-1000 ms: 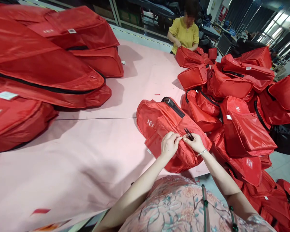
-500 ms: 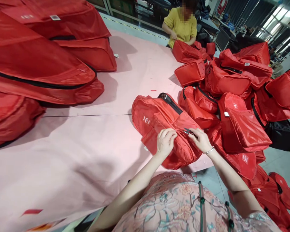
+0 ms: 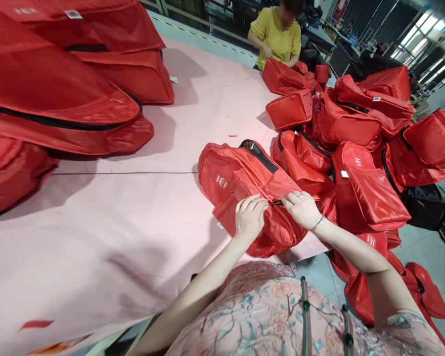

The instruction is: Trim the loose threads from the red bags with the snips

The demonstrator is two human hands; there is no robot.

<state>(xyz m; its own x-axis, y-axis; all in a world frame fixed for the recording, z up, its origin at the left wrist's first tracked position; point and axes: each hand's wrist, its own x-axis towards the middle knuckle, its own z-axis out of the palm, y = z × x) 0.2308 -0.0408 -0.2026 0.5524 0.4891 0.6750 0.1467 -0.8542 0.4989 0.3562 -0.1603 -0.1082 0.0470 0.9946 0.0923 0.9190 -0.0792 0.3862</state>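
A red bag (image 3: 241, 183) with a black zipper lies near the table's right edge, in front of me. My left hand (image 3: 249, 217) rests on its front flap with the fingers curled, pinching the fabric. My right hand (image 3: 302, 208) is closed around small thread snips (image 3: 278, 202), whose dark tip shows between my two hands against the bag's seam. A bracelet circles my right wrist.
The table is covered in pink cloth (image 3: 107, 232). Large red bags (image 3: 59, 94) are stacked at the left. A heap of red bags (image 3: 356, 143) fills the right side and spills to the floor. A person in a yellow shirt (image 3: 278, 39) handles a bag at the far end.
My right hand has lowered the snips from an upright, raised position down onto the bag's seam, closer to my left hand. The view has shifted slightly.
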